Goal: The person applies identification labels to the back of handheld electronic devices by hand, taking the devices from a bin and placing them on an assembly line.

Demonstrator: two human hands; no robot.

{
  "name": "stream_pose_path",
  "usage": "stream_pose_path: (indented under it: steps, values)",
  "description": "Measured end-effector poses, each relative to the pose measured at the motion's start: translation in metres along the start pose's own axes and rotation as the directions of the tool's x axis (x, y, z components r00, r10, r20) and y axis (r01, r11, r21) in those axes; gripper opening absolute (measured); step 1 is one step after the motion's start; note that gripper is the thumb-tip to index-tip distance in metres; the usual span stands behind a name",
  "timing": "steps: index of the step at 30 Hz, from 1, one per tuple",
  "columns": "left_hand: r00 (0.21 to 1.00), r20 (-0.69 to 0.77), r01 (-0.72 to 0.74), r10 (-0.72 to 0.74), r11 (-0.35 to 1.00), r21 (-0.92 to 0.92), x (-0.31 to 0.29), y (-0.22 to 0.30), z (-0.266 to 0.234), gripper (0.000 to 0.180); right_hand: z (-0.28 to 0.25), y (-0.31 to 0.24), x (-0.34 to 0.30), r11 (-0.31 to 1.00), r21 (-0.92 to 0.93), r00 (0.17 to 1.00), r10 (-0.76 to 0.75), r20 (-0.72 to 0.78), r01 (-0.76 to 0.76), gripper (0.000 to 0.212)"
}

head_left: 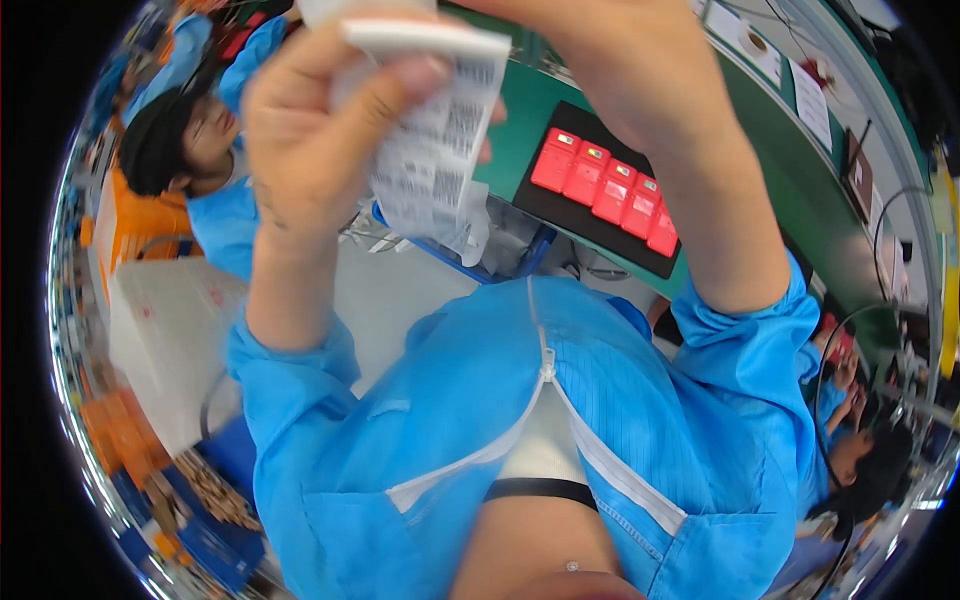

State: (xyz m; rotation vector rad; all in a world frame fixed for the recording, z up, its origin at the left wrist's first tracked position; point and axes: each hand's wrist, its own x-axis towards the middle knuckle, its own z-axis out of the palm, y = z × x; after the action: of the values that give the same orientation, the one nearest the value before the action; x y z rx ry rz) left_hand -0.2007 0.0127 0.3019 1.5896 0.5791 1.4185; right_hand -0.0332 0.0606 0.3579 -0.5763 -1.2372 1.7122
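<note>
My left hand (325, 125) is raised at the upper left. Its fingers are closed round a strip of white printed labels (435, 140), with the thumb pressed on its face. The strip hangs down and curls at its lower end. My right hand (565, 18) reaches across the top edge of the head view, and its fingers are out of the picture. Beneath my right forearm, several red rectangular cases (612, 190) lie in a slanting row on a black mat (545, 205). The forearm hides part of the mat.
The mat rests on a green work table (525, 110). Below the table edge stands a blue bin (540, 250) with clear plastic in it. A co-worker in blue (215, 215) is at the left, another (835, 460) at the lower right. Papers (812, 105) lie at the far right.
</note>
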Motion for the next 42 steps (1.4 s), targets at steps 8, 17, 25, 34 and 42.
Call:
stream_pose_path:
  steps: [8,17,25,34,42]
  values:
    - [0.675,0.06,0.735,-0.735,0.664,-0.137,-0.088,-0.113,0.012,0.02,-0.244,0.21,-0.078,0.409,-0.859,0.911,-0.134,-0.391,-0.308,0.033]
    - [0.437,0.004,0.899,-0.899,0.437,-0.012,-0.149,-0.217,0.057,0.014,-0.256,0.332,-0.02,0.14,-0.942,0.922,-0.202,-0.33,-0.306,0.03]
    - [0.316,-0.096,0.916,-0.944,0.33,-0.227,-0.124,-0.274,0.089,0.018,-0.238,0.285,-0.087,0.691,-0.713,0.877,-0.262,-0.402,-0.12,0.03]
    - [0.353,-0.01,0.924,-0.936,0.35,-0.157,-0.104,-0.3,0.147,0.017,-0.236,0.287,-0.179,0.969,0.113,0.736,0.242,-0.633,-0.221,0.013]
    - [0.414,0.327,0.877,-0.849,0.469,0.108,-0.104,-0.306,0.179,0.01,-0.313,0.241,-0.204,0.898,-0.359,0.446,-0.221,-0.867,-0.254,0.006]
